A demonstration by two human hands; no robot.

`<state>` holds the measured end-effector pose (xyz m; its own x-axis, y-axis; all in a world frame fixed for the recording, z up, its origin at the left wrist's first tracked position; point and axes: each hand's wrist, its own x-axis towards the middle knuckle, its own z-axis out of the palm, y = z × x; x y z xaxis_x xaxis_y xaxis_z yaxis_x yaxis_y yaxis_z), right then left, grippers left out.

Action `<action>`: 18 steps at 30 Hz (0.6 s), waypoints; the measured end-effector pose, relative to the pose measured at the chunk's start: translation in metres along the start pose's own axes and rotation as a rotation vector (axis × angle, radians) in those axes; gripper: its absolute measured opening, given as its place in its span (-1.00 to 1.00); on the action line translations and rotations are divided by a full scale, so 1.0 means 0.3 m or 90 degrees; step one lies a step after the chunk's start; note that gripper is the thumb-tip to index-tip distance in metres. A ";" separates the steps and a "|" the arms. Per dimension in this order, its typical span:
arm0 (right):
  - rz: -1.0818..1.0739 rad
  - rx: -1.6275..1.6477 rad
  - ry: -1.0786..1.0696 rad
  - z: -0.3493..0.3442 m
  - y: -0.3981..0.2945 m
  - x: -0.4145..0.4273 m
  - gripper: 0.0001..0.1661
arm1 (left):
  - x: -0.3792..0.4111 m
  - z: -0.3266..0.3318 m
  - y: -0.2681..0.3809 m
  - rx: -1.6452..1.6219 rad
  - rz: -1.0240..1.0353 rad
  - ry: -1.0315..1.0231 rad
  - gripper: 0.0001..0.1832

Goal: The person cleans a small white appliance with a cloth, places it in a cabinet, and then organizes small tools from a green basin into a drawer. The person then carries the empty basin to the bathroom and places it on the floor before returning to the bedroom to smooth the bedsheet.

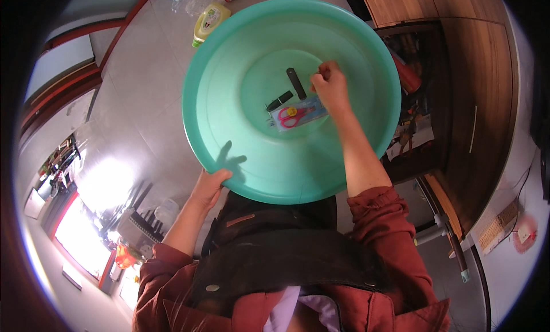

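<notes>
A large green plastic basin (275,164) is in front of me. My left hand (211,186) grips its near left rim, thumb over the edge. My right hand (331,87) is over the basin's right inner part with curled fingers; whether something small is between them I cannot tell. On the basin's bottom, left of that hand, lie a black elongated object (296,83), a smaller black object with metal parts (279,100), perhaps a nail clipper, and pink-handled scissors (289,117) in a flat package. The package's right end reaches close to my right wrist.
A yellow bottle with a green cap (210,22) lies on the tiled floor beyond the basin's left rim, near clear plastic containers (195,3). At the right stands a wooden cabinet (477,74) with an open dark compartment holding a red cylinder (405,74) and assorted items.
</notes>
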<state>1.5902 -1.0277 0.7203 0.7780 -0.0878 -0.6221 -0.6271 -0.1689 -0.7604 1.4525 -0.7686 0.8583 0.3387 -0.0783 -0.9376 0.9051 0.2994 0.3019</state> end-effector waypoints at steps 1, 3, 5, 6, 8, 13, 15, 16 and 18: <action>-0.066 -0.120 0.033 0.019 0.011 -0.009 -0.77 | -0.001 0.002 0.007 0.010 0.003 -0.003 -0.29; -0.197 -0.358 0.097 0.085 0.036 -0.023 -0.76 | -0.006 0.013 0.028 0.029 0.010 -0.006 -0.29; -0.166 -0.450 0.085 0.118 0.029 -0.040 -0.76 | -0.015 0.027 0.037 0.019 0.011 -0.011 -0.29; -0.149 -0.493 0.076 0.132 0.024 -0.045 -0.76 | -0.021 0.029 0.040 0.014 0.012 -0.009 -0.29; -0.122 -0.488 0.046 0.143 0.035 -0.033 -0.76 | 0.000 0.018 0.029 0.046 0.021 -0.007 -0.29; -0.136 -0.228 -0.009 0.075 0.060 -0.026 -0.80 | 0.005 0.025 0.027 0.013 0.024 -0.001 -0.28; -0.019 -0.036 -0.054 0.009 -0.013 -0.040 -0.80 | 0.003 0.029 0.037 0.007 0.030 -0.007 -0.28; 0.026 0.116 -0.124 -0.026 -0.018 -0.038 -0.81 | 0.004 0.029 0.038 0.015 0.023 -0.005 -0.28; 0.106 0.307 -0.204 -0.070 -0.020 -0.036 -0.84 | 0.008 0.028 0.041 0.029 0.011 -0.001 -0.28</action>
<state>1.5863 -1.0463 0.7355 0.6644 0.2388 -0.7082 -0.7446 0.2926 -0.5999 1.4666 -0.7730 0.8611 0.3549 -0.0758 -0.9318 0.9098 0.2572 0.3256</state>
